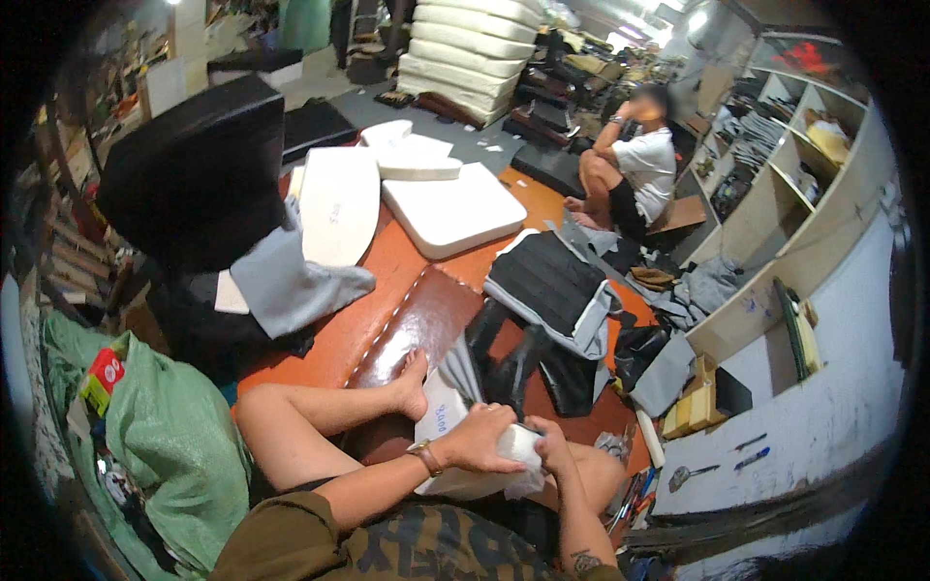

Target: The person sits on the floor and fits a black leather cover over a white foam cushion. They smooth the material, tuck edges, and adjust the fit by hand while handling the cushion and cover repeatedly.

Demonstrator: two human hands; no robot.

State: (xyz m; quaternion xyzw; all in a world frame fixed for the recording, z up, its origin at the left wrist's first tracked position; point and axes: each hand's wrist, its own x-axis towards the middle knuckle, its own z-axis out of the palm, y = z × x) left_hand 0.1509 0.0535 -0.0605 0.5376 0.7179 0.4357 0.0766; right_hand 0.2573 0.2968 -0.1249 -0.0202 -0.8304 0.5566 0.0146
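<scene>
Across my lap lies a white foam pad (438, 411) with blue handwriting on it. My left hand (479, 438), a watch on its wrist, presses over the pad with its fingers curled around it. Against the pad's white end, my right hand (553, 446) is closed, its fingers bent at the edge. A black and grey sewn cover (518, 360) spreads from the pad, partly under and beyond it; how far it wraps the foam is hidden by my hands. Past it lies another black cover with grey edging (550, 283).
White foam pieces (453, 209) lie on the orange-brown sheet ahead. A black cushion (194, 165) and grey fabric (291, 276) are at left, near a green sack (174, 436). At right, a person (635, 165) sits by shelves (775, 203); tools (693, 474) lie nearer.
</scene>
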